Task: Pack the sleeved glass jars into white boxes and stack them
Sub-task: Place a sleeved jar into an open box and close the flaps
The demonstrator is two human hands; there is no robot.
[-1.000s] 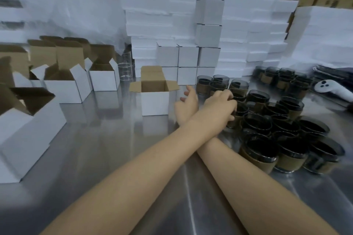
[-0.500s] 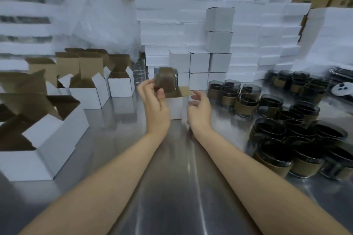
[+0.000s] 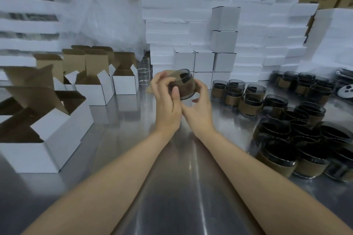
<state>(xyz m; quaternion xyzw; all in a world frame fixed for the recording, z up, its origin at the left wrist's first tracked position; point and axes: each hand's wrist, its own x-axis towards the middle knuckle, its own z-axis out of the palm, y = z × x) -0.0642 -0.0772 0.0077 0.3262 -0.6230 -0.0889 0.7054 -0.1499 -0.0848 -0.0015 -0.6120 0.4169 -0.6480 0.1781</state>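
Observation:
Both hands hold one dark glass jar (image 3: 183, 84) with a brown paper sleeve, tilted on its side above the metal table (image 3: 133, 139). My left hand (image 3: 166, 99) grips its left side with thumb and curled fingers. My right hand (image 3: 200, 105) cups it from the right with fingers curled round the sleeve. The open white box behind the hands is almost fully hidden; only a brown flap (image 3: 149, 89) shows. Several more sleeved jars (image 3: 298, 139) stand on the right. Closed white boxes (image 3: 223, 44) are stacked at the back centre.
Several open white boxes (image 3: 91, 89) with brown insides stand on the left. A clear glass (image 3: 143, 76) stands beside them. White foam slabs (image 3: 172, 25) and clear plastic wrap (image 3: 107, 15) pile up behind. A white controller (image 3: 345, 90) lies at far right.
My left hand carried a sleeved jar from the right cluster to the centre over the open box. My right hand left the box and now cups the jar too.

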